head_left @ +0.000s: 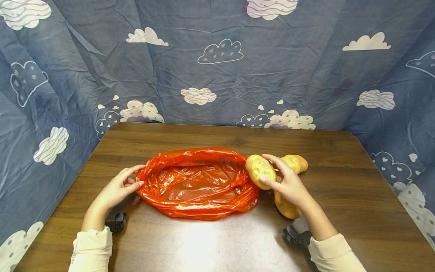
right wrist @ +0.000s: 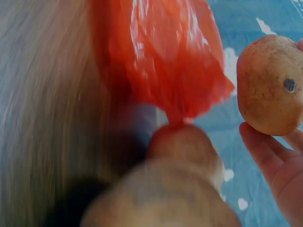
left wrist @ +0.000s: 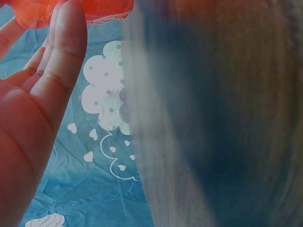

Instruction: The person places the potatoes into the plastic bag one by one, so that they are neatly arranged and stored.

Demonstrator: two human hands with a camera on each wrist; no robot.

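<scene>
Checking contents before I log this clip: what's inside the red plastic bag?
Through the open mouth of the red plastic bag, only its wrinkled film shows. Folds along the near side hide whatever lies beneath them.

You are working in what looks like a curtained-off booth, a staged tabletop spot. Dark blue cloth (head_left: pixel 217 79) printed with pale clouds (head_left: pixel 198 96) and small hearts (left wrist: pixel 72 128) hangs creased behind the wood-grain table (head_left: pixel 343 189) and along both its sides, closing you in. Whether this booth stands in a home, a studio or an office, you cannot tell from these views.
</scene>
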